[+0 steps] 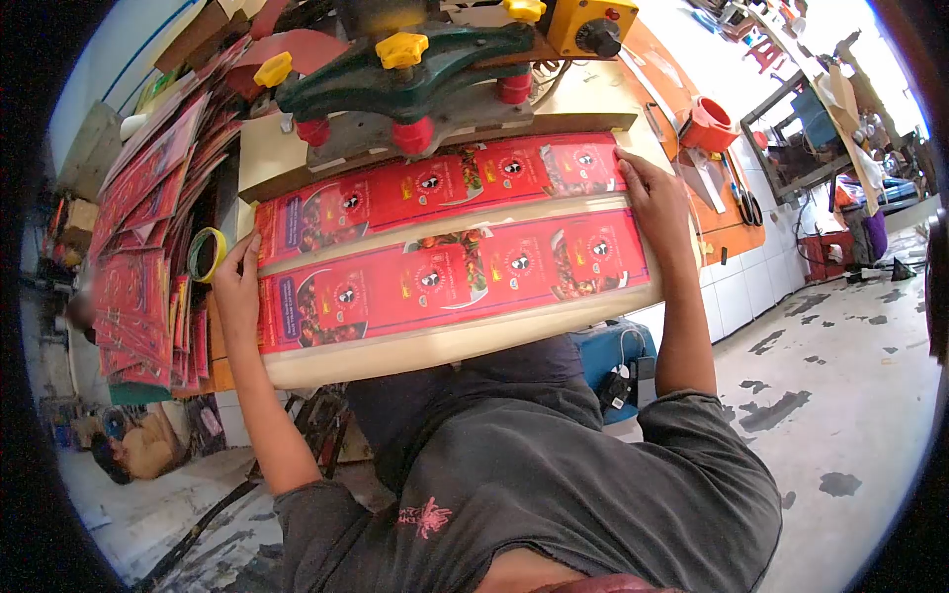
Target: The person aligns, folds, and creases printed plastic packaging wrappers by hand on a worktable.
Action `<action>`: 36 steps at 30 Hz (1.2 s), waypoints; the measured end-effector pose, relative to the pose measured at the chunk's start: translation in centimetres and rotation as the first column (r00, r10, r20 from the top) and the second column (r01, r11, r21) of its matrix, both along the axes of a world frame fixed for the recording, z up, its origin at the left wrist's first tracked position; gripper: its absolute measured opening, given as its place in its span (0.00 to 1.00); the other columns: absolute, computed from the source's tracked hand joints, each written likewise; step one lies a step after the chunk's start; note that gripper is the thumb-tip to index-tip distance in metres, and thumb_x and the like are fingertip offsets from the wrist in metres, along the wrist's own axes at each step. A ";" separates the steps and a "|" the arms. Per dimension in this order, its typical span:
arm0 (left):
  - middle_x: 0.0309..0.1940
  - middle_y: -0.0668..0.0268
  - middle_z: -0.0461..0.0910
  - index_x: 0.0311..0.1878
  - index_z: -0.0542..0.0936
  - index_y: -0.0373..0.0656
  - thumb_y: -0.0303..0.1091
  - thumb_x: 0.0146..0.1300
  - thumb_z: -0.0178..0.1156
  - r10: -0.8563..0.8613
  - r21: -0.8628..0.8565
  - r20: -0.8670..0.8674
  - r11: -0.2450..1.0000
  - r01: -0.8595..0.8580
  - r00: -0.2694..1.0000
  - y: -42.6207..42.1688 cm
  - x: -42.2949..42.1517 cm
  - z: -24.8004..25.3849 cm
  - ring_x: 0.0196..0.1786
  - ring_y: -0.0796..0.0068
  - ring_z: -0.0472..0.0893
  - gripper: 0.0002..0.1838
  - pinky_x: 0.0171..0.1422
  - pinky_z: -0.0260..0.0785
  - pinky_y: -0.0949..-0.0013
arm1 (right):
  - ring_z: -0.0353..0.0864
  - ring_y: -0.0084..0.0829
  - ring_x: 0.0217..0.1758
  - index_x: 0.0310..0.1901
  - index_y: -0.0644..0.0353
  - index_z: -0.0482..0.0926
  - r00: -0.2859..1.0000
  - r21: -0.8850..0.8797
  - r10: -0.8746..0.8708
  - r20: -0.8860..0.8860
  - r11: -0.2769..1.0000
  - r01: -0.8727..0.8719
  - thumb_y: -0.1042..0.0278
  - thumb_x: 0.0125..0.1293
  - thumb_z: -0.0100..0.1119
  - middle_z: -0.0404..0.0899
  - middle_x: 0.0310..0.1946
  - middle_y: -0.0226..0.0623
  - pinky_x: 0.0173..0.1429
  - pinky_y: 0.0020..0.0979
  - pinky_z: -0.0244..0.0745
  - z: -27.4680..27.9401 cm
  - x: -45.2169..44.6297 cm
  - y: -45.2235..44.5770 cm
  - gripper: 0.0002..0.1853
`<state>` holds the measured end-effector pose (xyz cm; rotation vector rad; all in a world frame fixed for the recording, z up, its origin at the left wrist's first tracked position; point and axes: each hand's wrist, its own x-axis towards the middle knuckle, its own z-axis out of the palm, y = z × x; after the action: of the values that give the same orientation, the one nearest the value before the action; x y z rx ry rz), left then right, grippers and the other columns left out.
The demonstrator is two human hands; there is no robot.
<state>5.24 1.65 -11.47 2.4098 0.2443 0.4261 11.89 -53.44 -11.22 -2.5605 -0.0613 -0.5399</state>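
Note:
Two long red printed sheets lie side by side across a pale board in front of me: a far sheet [395, 203], partly under the edge of a press, and a near sheet [395, 287]. Both carry food pictures and round logos. At the left ends, my left hand [238, 292] is closed with its fingertips on the far sheet's edge. My right hand [656, 198] grips the far sheet's right end, its fingers at the corner. The pale board [435, 351] shows along the front and between the sheets.
A green press head [405, 84] with yellow knobs stands just beyond the sheets. Piles of red printed sheets [138, 287] and a yellow tape roll [207, 254] are at left. Scissors [743, 193] and a red tape dispenser [707, 126] lie right. Another person [143, 450] is at lower left.

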 end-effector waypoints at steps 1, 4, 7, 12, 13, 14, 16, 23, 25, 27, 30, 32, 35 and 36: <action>0.55 0.50 0.86 0.61 0.81 0.31 0.39 0.78 0.57 -0.006 -0.004 -0.001 1.000 0.006 1.000 0.1 0.0 0.0 0.58 0.69 0.84 0.21 0.65 0.71 0.67 | 0.90 0.43 0.42 0.57 0.54 0.86 1.000 0.002 0.004 0.000 1.000 -0.004 0.57 0.76 0.58 0.88 0.40 0.51 0.48 0.38 0.79 0.0 0.0 0.0 0.17; 0.55 0.50 0.86 0.60 0.81 0.30 0.39 0.77 0.58 -0.012 -0.017 0.017 1.000 0.012 1.000 0.5 0.1 -0.7 0.57 0.68 0.84 0.20 0.64 0.72 0.67 | 0.87 0.48 0.48 0.57 0.49 0.87 0.996 0.028 -0.021 -0.086 0.999 0.024 0.54 0.75 0.56 0.88 0.45 0.48 0.53 0.44 0.78 0.2 0.0 0.0 0.17; 0.53 0.50 0.87 0.59 0.82 0.30 0.38 0.77 0.58 0.008 -0.003 0.017 1.000 -0.008 1.000 0.0 0.1 -0.1 0.56 0.67 0.85 0.20 0.63 0.72 0.66 | 0.88 0.47 0.49 0.58 0.49 0.86 0.997 0.037 -0.021 -0.072 0.999 0.024 0.53 0.76 0.55 0.88 0.46 0.48 0.54 0.43 0.79 0.2 -0.1 0.0 0.18; 0.52 0.48 0.87 0.58 0.83 0.30 0.39 0.76 0.58 0.014 0.038 0.030 0.999 -0.015 0.999 -0.8 -0.2 0.6 0.54 0.64 0.86 0.20 0.61 0.73 0.66 | 0.88 0.47 0.50 0.58 0.51 0.86 0.999 0.037 -0.007 -0.050 0.999 0.009 0.55 0.76 0.55 0.88 0.47 0.49 0.55 0.42 0.79 0.0 0.0 0.1 0.18; 0.51 0.48 0.87 0.57 0.83 0.30 0.39 0.77 0.58 -0.014 0.025 0.061 1.000 0.012 0.998 -0.3 0.1 0.0 0.53 0.64 0.86 0.20 0.60 0.74 0.65 | 0.88 0.47 0.49 0.57 0.52 0.86 0.999 0.042 0.003 -0.042 0.999 -0.001 0.55 0.76 0.55 0.88 0.46 0.49 0.55 0.42 0.79 -0.1 0.1 0.0 0.18; 0.51 0.48 0.87 0.57 0.83 0.30 0.39 0.77 0.58 0.000 0.032 0.059 0.999 -0.002 0.998 -0.1 0.0 0.0 0.53 0.64 0.86 0.20 0.60 0.74 0.65 | 0.89 0.47 0.49 0.57 0.53 0.86 0.999 0.047 0.011 -0.035 0.999 -0.010 0.55 0.76 0.55 0.88 0.46 0.49 0.55 0.42 0.80 0.0 0.0 0.0 0.18; 0.51 0.48 0.87 0.57 0.83 0.30 0.39 0.77 0.58 -0.002 0.033 0.041 0.999 0.001 0.999 -0.9 -0.2 0.7 0.53 0.63 0.86 0.20 0.60 0.74 0.65 | 0.89 0.47 0.49 0.57 0.53 0.86 0.999 0.053 0.014 -0.046 0.999 -0.011 0.55 0.76 0.55 0.88 0.46 0.49 0.54 0.42 0.80 -0.1 0.1 -0.1 0.18; 0.50 0.47 0.87 0.57 0.84 0.32 0.39 0.76 0.58 -0.004 0.020 0.048 1.000 0.003 0.999 0.2 0.1 -0.4 0.52 0.60 0.87 0.19 0.60 0.74 0.64 | 0.89 0.47 0.49 0.57 0.58 0.86 0.999 0.059 0.017 -0.043 0.998 -0.015 0.57 0.76 0.56 0.87 0.46 0.52 0.56 0.41 0.79 0.5 -0.2 0.7 0.18; 0.50 0.47 0.87 0.57 0.84 0.32 0.39 0.76 0.58 -0.004 0.025 0.049 1.000 0.003 0.999 0.2 0.1 -0.4 0.52 0.60 0.87 0.19 0.59 0.74 0.65 | 0.89 0.47 0.50 0.57 0.59 0.86 0.999 0.056 0.019 -0.041 0.998 -0.016 0.57 0.76 0.56 0.87 0.47 0.52 0.56 0.41 0.79 0.5 -0.2 0.6 0.18; 0.50 0.47 0.87 0.57 0.84 0.32 0.39 0.76 0.58 -0.006 0.029 0.050 1.000 0.004 0.999 0.1 0.1 -0.2 0.52 0.61 0.87 0.19 0.59 0.74 0.65 | 0.89 0.47 0.49 0.57 0.57 0.86 0.999 0.063 0.018 -0.040 0.998 -0.016 0.56 0.76 0.56 0.88 0.46 0.51 0.55 0.41 0.80 0.4 -0.1 0.5 0.18; 0.50 0.47 0.87 0.57 0.84 0.31 0.39 0.76 0.59 0.015 0.045 0.024 0.999 -0.016 1.000 -0.5 0.0 0.2 0.52 0.60 0.87 0.19 0.59 0.74 0.65 | 0.89 0.45 0.49 0.57 0.53 0.86 0.998 0.052 0.000 -0.058 0.999 0.003 0.55 0.76 0.56 0.88 0.45 0.49 0.55 0.41 0.80 0.4 -0.1 0.4 0.18; 0.50 0.47 0.87 0.57 0.83 0.30 0.38 0.76 0.58 -0.006 0.050 0.046 0.999 0.004 0.999 0.0 0.1 -0.2 0.53 0.62 0.87 0.19 0.60 0.74 0.65 | 0.90 0.44 0.49 0.58 0.50 0.86 0.999 0.032 -0.001 -0.043 0.999 0.003 0.54 0.76 0.56 0.88 0.45 0.47 0.54 0.41 0.81 -0.1 0.2 0.0 0.17; 0.52 0.47 0.87 0.58 0.82 0.30 0.38 0.77 0.58 -0.023 0.040 0.041 0.999 0.021 0.999 0.1 0.1 -0.2 0.54 0.64 0.86 0.20 0.62 0.73 0.66 | 0.89 0.46 0.49 0.57 0.50 0.86 0.998 0.037 -0.014 -0.064 0.999 0.017 0.54 0.76 0.55 0.88 0.46 0.47 0.54 0.42 0.80 0.3 -0.2 0.2 0.17; 0.52 0.47 0.87 0.59 0.82 0.30 0.38 0.77 0.57 -0.006 0.024 0.034 1.000 0.005 0.999 -0.2 0.1 0.0 0.55 0.65 0.86 0.20 0.62 0.72 0.67 | 0.88 0.46 0.49 0.57 0.50 0.86 0.998 0.048 -0.013 -0.062 0.999 0.016 0.54 0.76 0.55 0.87 0.46 0.47 0.54 0.42 0.79 0.3 -0.2 0.2 0.17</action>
<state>5.31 1.49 -11.46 2.4235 0.2185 0.4688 11.67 -53.24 -10.94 -2.5303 -0.0084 -0.4621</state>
